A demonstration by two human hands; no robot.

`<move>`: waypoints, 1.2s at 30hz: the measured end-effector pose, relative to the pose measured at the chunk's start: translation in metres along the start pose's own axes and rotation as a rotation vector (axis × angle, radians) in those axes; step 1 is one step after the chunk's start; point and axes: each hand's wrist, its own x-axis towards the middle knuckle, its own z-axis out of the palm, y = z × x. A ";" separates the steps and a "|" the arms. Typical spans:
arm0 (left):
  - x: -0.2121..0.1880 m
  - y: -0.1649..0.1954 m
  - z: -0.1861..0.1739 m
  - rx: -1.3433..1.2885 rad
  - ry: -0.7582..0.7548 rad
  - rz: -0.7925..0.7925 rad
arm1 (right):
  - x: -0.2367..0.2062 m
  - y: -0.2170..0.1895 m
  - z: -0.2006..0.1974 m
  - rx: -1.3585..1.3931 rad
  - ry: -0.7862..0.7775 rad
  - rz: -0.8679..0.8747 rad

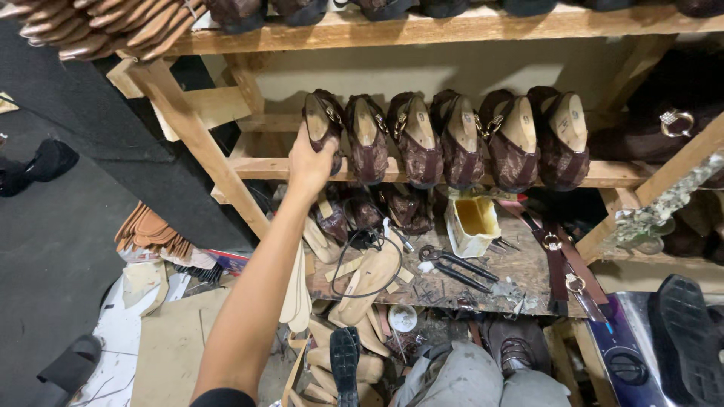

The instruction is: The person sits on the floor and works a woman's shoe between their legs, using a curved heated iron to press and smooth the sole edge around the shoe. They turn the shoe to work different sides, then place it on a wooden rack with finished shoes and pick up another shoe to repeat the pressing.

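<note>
No packages, labels, signs or screens visible

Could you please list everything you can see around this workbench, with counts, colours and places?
brown shoes on lasts: six in a row, brown patterned with tan lasts, middle wooden shelf.
leftmost shoe: one, brown, left end of that row, gripped by the hand.
wooden rack: one, pale wood, across the back.
glue tub: one, white with yellow contents, on the bench.
pincers: one, dark metal, bench centre.
buckled straps: two, brown, bench right side.
shoe insoles: a stack, tan, left of the bench.
black shoe: one, bottom centre.
knees: grey trousers, bottom edge.
left hand: one, closed on the leftmost shoe.
right hand: not in view.
</note>
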 end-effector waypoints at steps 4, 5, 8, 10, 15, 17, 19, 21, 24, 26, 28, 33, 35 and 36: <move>-0.071 0.000 0.003 0.020 0.228 0.451 | -0.008 0.010 -0.001 -0.006 0.018 -0.040; -0.104 -0.003 0.005 -0.008 0.219 0.472 | -0.010 0.014 -0.001 -0.008 0.021 -0.048; -0.211 -0.022 0.012 -0.104 0.010 0.365 | -0.016 0.030 0.003 -0.018 0.036 -0.085; -0.278 -0.044 0.020 -0.179 -0.159 0.290 | -0.023 0.039 0.004 -0.022 0.048 -0.107; -0.398 -0.109 0.046 -0.136 -0.510 0.186 | -0.044 0.040 0.007 -0.061 0.087 -0.176; -0.423 -0.124 0.051 0.084 -0.526 0.272 | -0.056 0.037 0.011 -0.080 0.109 -0.214; -0.437 -0.132 0.043 0.200 -0.538 0.259 | -0.068 0.039 0.019 -0.102 0.131 -0.255; -0.445 -0.129 0.025 0.204 -0.555 0.145 | -0.079 0.049 0.027 -0.132 0.158 -0.302; -0.434 -0.113 0.004 0.227 -0.452 0.112 | -0.083 0.068 0.037 -0.178 0.212 -0.382; -0.423 -0.101 -0.008 0.246 -0.423 0.093 | -0.074 0.076 0.042 -0.225 0.262 -0.454; -0.416 -0.092 -0.021 0.247 -0.401 0.065 | -0.077 0.078 0.043 -0.273 0.321 -0.545; -0.408 -0.083 -0.048 0.217 -0.384 -0.014 | -0.088 0.077 0.046 -0.370 0.689 -0.952; -0.405 -0.081 -0.055 0.185 -0.396 -0.069 | -0.094 0.077 0.048 -0.239 1.061 -1.154; -0.404 -0.080 -0.057 0.168 -0.402 -0.096 | -0.095 0.078 0.049 -0.235 1.037 -1.155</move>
